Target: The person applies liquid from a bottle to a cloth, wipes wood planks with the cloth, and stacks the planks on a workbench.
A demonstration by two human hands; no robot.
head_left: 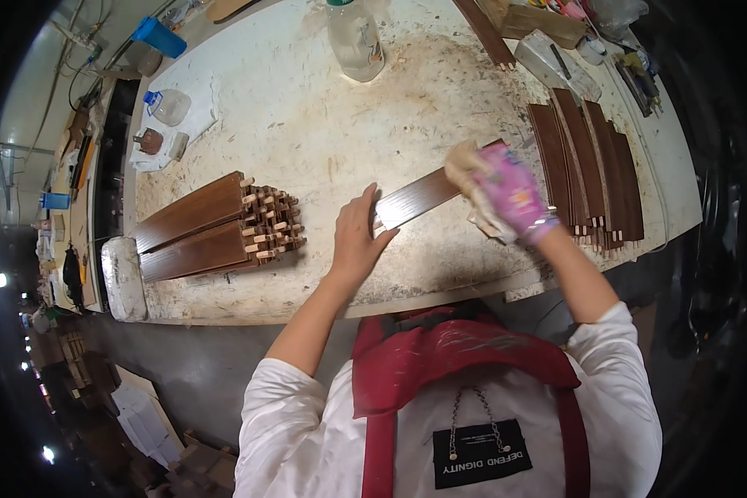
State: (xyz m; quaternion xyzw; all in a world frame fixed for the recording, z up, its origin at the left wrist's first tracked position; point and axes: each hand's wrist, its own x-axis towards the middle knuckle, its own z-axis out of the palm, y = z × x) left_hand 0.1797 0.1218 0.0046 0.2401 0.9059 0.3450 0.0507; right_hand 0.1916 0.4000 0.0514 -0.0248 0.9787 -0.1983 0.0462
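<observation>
A dark brown wooden slat (423, 197) lies slantwise on the worktable in front of me, its near left part shining in the light. My bare left hand (358, 234) grips the slat's left end, thumb on the near side and fingers on the far side. A pink patterned glove covers my right hand (515, 197), which is closed on a crumpled tan cloth (466, 166). The cloth presses on the slat near its right end and hides part of it; some cloth hangs below the hand.
To the left, slats with pegged ends (195, 220) are stacked beside a white wrapped block (124, 278). More slats (589, 166) lie at the right. A clear bottle (355, 46) stands at the back; a jug (170, 108) and blue cup (159, 37) are far left.
</observation>
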